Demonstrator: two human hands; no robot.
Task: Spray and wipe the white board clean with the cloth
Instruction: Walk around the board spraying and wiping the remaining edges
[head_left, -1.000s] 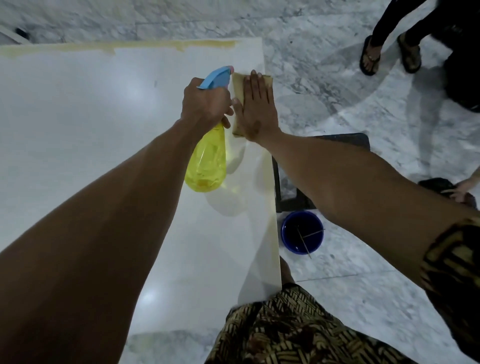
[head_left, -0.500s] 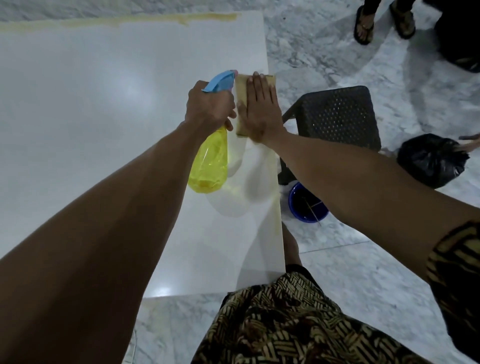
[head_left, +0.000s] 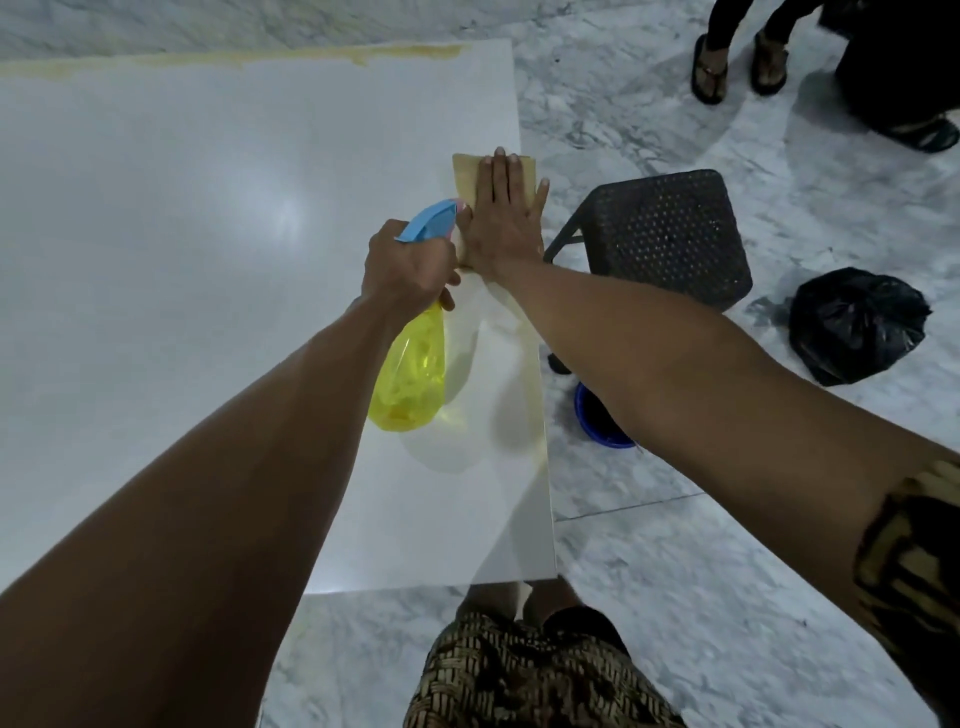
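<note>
Right hand (head_left: 504, 218) lies flat, fingers straight, pressing the tan cloth (head_left: 467, 174) onto the white board (head_left: 208, 260) close to its right edge. Left hand (head_left: 408, 267) is curled round the neck of the spray bottle (head_left: 413, 379), blue nozzle pointing toward the cloth, yellow body hanging above the board. The board lies flat over the marble floor (head_left: 675, 597).

Step in hand, as I read it: wiping along the right edge. To do it well, keep the whole palm over the cloth so pressure spreads evenly, and draw in long overlapping strokes rather than short scrubs. Watch the edge; the cloth could slide off toward the dark stool (head_left: 670, 234) just beside it. A yellowish stain (head_left: 311, 56) runs along the far edge and likely needs spray before wiping. Aim the nozzle ahead of the cloth, not onto the wiping hand.
</note>
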